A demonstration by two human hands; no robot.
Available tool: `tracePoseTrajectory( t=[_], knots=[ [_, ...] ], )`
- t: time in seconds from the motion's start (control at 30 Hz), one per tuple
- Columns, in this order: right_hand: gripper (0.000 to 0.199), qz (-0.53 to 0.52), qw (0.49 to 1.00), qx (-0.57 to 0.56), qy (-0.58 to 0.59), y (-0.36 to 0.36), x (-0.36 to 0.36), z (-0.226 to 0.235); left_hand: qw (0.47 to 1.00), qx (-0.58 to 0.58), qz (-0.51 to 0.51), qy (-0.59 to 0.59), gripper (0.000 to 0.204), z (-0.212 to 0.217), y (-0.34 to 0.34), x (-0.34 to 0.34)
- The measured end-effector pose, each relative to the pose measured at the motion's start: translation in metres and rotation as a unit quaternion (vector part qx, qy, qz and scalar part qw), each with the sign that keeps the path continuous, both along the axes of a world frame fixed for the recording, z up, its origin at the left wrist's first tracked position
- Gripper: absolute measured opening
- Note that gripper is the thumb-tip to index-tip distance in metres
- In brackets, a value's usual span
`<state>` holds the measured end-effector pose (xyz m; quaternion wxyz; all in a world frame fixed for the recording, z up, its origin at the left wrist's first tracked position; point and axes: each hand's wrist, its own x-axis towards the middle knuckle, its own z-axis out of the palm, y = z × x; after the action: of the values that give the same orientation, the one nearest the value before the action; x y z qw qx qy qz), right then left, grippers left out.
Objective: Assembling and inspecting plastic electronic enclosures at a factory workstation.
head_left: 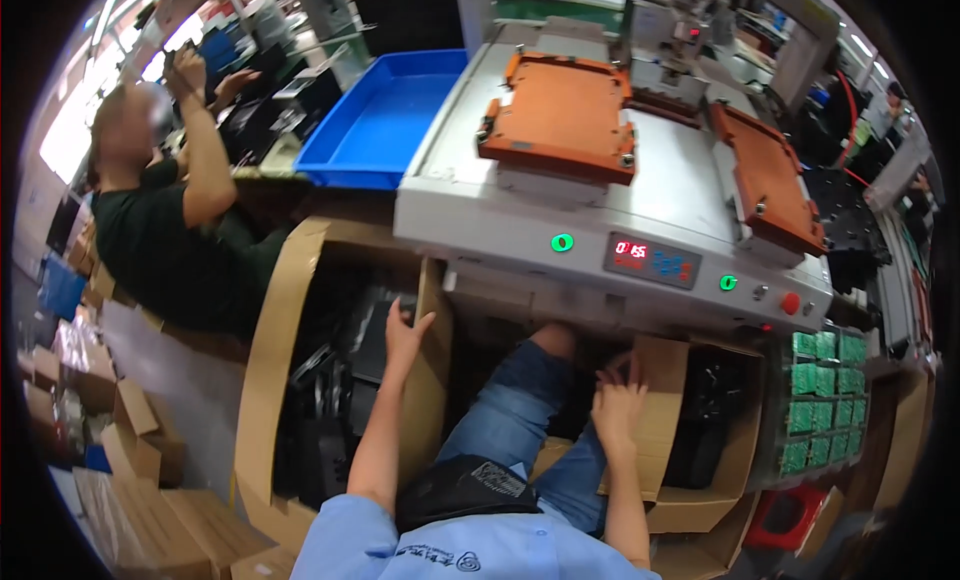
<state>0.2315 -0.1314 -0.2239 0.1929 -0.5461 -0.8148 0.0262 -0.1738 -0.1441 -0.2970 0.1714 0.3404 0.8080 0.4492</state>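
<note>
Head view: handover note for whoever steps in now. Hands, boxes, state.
Left hand: open, reaching into the tall brown cardboard box of black parts, fingers at its inner flap; holds nothing.
Right hand: open, resting on the flap of the smaller brown cardboard box of black parts; holds nothing.
Both orange fixture plates on the grey machine show nothing loaded.
Green circuit boards sit racked at right.
</note>
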Motion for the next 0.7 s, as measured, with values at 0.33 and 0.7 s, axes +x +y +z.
tracePoseTrajectory(
  t=[0.33, 0.7],
  knots=[
    [0.017, -0.003, 0.999, 0.033, 0.02, 0.002, -0.002, -0.003, 0.993, -0.044, -0.04, -0.107, 0.045, 0.024, 0.0, 0.016],
    [0.017, -0.017, 1.0, 0.02, 0.012, -0.001, -0.001, -0.005, 0.899, 0.005, 0.067, 0.432, 0.052, 0.042, -0.004, 0.032]
  ],
)
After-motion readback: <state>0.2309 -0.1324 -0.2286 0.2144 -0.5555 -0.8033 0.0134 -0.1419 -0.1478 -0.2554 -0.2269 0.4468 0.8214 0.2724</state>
